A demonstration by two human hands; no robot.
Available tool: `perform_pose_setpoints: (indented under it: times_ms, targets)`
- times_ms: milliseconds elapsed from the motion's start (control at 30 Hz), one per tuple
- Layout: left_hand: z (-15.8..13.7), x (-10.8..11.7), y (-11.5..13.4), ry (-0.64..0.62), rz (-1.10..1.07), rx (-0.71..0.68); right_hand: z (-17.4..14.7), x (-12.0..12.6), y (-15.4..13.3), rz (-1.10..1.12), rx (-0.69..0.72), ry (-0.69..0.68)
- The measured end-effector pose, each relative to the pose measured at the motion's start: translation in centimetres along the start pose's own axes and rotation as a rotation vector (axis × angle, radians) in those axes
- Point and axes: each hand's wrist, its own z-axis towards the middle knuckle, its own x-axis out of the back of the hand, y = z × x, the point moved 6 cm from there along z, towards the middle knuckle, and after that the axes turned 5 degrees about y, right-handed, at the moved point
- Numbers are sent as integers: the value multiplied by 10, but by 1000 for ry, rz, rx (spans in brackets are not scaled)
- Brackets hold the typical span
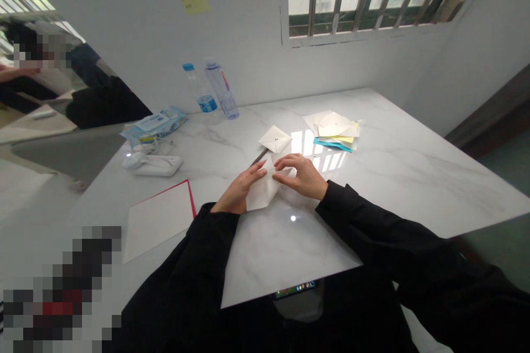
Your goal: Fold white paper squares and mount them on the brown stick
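Observation:
A partly folded sheet of cream paper (257, 193) is held up over the tabletop, its creased flaps meeting near the middle. My left hand (240, 187) grips its left side, the thumb lying on top. Thumb and fingers of my right hand (301, 175) are pinched at the centre of the same paper; anything small between those fingertips is hidden. Just beyond lies a finished-looking folded cream paper square (273, 135) with a small pin or stud at its centre. A thin dark stick (260, 156) shows between it and my left hand.
Cream, yellow and blue papers (336, 131) are stacked at the back right. At left are a wipes pack (159, 121), a white device with cable (153, 165) and a red-edged pad (159, 215). Two bottles (222, 91) stand by the wall. A phone (298, 300) rests on my lap.

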Motion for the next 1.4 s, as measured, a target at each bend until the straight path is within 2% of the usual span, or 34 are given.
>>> perform_pose_setpoints:
  times_ms: [333,600,900,1133,1400]
  targets:
    - [-1,-2,0,-10,17,14,-1,0,-2,4,23,-16]
    - [-2,-5,1,-29,24,6,-1,-1,-2,7,-13,-16]
    - [1,2,-2,18,24,-1,0,0,1,-14,-7,8]
    - [-1,1,1,56,38,-76,0,3,1,-37,2,73]
    - [-2,0,3,65,1,-59,0,3,4,-53,-30,83]
